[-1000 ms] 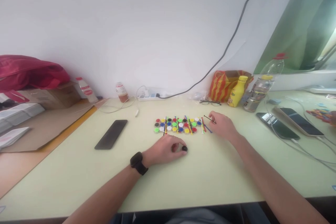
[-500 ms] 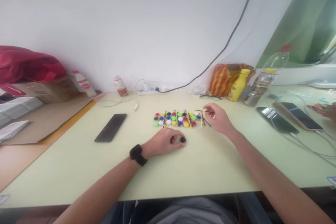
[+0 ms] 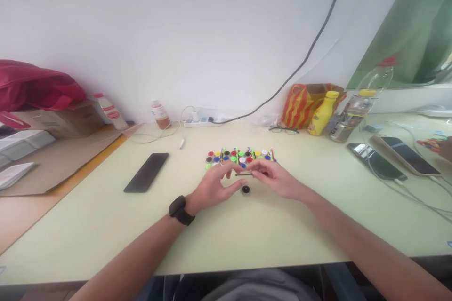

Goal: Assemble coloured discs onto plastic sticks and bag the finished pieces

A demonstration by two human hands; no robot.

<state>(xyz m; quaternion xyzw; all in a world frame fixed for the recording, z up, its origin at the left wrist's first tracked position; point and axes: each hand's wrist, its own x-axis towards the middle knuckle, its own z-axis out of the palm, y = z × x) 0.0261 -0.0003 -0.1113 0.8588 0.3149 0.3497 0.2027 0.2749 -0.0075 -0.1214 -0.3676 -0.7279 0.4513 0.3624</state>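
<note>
My right hand (image 3: 277, 179) pinches a thin black stick (image 3: 243, 174) that lies level and points left. Close to the stick's free end is my left hand (image 3: 219, 183), its thumb and fingers apart with nothing held between them. Just below the fingertips stands a small round pot with a black cap (image 3: 246, 190), touched by neither hand. Behind the hands are rows of small pots with coloured caps (image 3: 233, 154), in red, blue, green, yellow, white and black. Coloured sticks (image 3: 272, 154) lie among them, and my fingers hide part of the front row.
A black phone (image 3: 147, 172) lies on the left. Along the wall stand a drink bottle (image 3: 161, 115), a power strip (image 3: 197, 122), a striped bag (image 3: 295, 107) and a yellow bottle (image 3: 323, 114). Glasses (image 3: 283, 129) rest before the bag. Cabled phones (image 3: 376, 161) lie at right.
My left hand has let go of the black-capped pot and opened. My right hand has brought the black stick left and nearer, from beside the rows to above the pot.
</note>
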